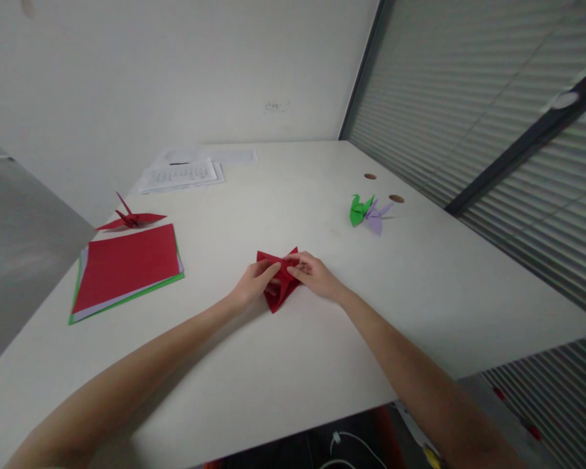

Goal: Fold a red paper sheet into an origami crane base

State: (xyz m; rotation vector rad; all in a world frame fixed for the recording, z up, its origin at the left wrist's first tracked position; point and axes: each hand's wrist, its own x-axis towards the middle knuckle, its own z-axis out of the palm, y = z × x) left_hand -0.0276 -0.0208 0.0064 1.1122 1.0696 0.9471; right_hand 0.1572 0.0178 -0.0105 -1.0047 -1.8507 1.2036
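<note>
A partly folded piece of red origami paper (284,281) is between my hands, just above or on the white table. My left hand (254,281) grips its left side, thumb on top and fingers reaching in underneath. My right hand (315,273) pinches the right side, its thumb near the middle of the paper. Several pointed corners stick out, two at the far side and one towards me. The fingers cover part of the folds, so the full shape is hidden.
At the left lies a stack of red, lilac and green paper sheets (131,264), with a red paper crane (133,220) behind it. Printed papers (180,174) lie farther back. A green crane (359,211) and a lilac crane (375,218) stand at right, near two table holes.
</note>
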